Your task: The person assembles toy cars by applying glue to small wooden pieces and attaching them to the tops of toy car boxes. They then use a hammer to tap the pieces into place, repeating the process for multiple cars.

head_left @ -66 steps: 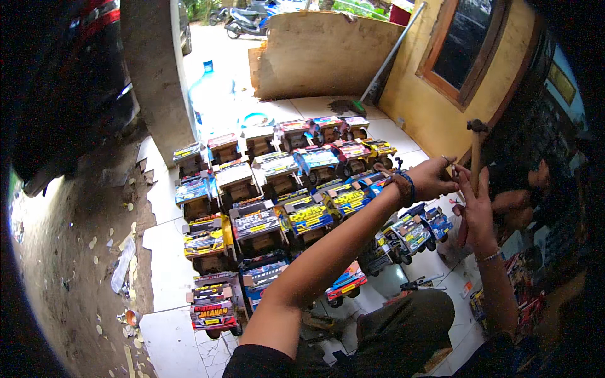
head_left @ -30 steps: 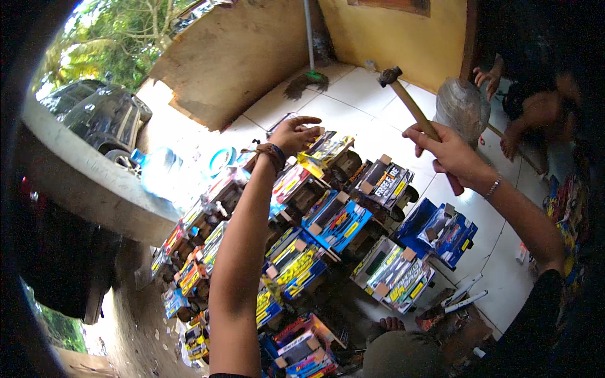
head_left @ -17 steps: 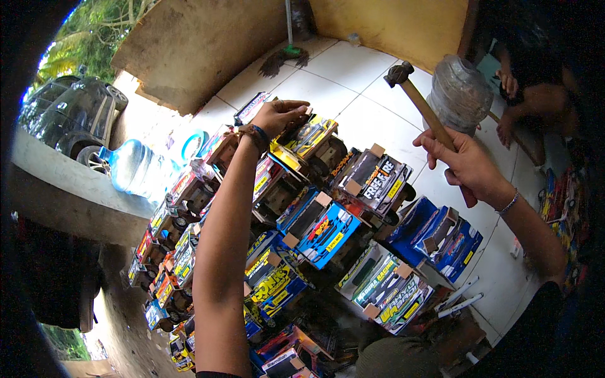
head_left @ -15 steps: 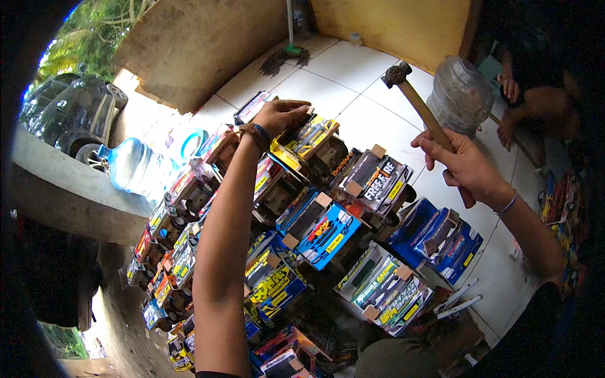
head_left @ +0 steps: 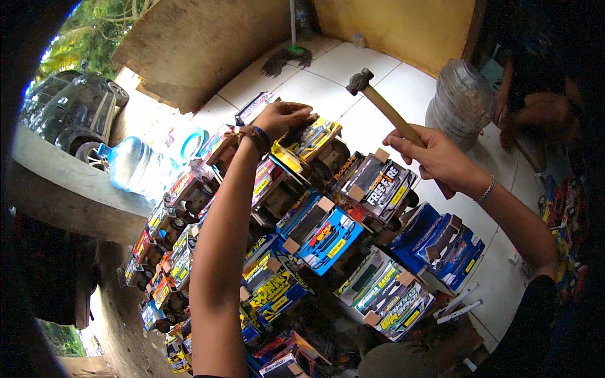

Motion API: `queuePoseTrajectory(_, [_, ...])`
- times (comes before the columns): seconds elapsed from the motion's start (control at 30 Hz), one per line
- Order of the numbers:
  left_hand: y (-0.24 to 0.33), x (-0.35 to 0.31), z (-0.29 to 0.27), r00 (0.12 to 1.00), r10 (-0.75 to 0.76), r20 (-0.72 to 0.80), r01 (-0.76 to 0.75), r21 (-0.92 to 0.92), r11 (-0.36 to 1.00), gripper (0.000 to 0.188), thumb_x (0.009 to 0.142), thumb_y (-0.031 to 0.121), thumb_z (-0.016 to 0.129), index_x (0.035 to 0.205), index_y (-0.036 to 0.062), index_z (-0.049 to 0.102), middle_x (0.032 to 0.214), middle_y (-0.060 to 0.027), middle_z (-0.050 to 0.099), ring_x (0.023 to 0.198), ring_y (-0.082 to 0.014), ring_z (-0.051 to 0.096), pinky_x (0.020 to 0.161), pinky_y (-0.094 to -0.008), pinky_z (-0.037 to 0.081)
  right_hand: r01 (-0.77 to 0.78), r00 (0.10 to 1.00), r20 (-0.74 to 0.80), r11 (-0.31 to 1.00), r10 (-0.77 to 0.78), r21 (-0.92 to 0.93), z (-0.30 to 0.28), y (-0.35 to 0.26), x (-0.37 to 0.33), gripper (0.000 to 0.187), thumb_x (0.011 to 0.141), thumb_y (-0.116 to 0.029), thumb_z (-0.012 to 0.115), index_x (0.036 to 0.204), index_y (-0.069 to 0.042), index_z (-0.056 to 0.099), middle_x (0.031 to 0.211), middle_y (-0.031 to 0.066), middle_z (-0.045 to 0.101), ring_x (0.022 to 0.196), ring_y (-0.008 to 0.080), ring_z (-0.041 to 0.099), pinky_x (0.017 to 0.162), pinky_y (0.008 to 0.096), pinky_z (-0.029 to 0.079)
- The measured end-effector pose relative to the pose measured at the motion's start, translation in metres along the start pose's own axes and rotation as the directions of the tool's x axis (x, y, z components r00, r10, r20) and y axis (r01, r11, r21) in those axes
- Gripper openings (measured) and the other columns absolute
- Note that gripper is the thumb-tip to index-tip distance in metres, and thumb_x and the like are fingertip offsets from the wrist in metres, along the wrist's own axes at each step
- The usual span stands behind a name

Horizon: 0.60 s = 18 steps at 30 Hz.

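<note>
My right hand (head_left: 435, 156) is wrapped round the wooden handle of a hammer (head_left: 392, 113), raised over the tiles with its dark metal head up and to the left. My left hand (head_left: 285, 118) reaches far out at the top of a yellow toy truck (head_left: 313, 140). Its fingers are pinched together, and whatever lies between them is too small or hidden to make out. Just right of that truck sits a black toy truck (head_left: 376, 188). A light-blue toy truck (head_left: 320, 231) stands nearer, with a dark-blue one (head_left: 439, 246) to its right.
Many more toy trucks crowd around my left forearm. Two white marker-like sticks (head_left: 459, 310) lie at the lower right. A clear plastic jug (head_left: 460, 104) stands beside a seated person (head_left: 535, 113). Behind are a mop (head_left: 291, 57), a blue water jug (head_left: 135, 165) and a low wall (head_left: 189, 50).
My right hand has brought the hammer leftward, its head now lower and nearer my left hand. My left hand stays almost where it was. The seated person's hands have shifted.
</note>
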<state>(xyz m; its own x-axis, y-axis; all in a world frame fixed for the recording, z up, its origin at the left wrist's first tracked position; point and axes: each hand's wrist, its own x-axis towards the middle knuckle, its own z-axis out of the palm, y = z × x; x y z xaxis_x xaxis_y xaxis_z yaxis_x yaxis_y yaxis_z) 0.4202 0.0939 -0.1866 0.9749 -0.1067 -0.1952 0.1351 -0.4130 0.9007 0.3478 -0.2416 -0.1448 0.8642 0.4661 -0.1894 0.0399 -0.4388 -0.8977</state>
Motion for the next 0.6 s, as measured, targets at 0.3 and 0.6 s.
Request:
queuePoseTrajectory(0.3, [0.0,-0.002,-0.005,0.981,0.149,0.122,-0.173,0.217,0.961,0.036,0.09,0.027,0.071,0.119,0.0066,0.068,0.11,-0.0102,0.071,0.097,-0.0139,0.065,0.089,-0.0278,0.05,0.016,0.999,0.029,0.997,-0.018,0.078,0.007,-0.006,0.018,0.044,0.094,-0.046,0.061,0.113,-0.006,0.064,0.078,-0.0003,0.054,0.061,0.0063,0.049,0.045,0.0206,0.041])
queuePoseTrajectory(0.6, [-0.011,-0.003,0.001,0.964,0.246,0.104,-0.265,0.255,0.93,0.028,0.094,0.021,0.066,0.119,0.0104,0.069,0.105,-0.0093,0.073,0.092,-0.0109,0.066,0.078,-0.0261,0.053,0.131,0.991,-0.02,0.991,-0.131,-0.001,0.014,0.002,0.03,0.039,0.095,-0.038,0.062,0.113,-0.004,0.065,0.075,0.0012,0.058,0.065,0.0082,0.056,0.052,0.0252,0.045])
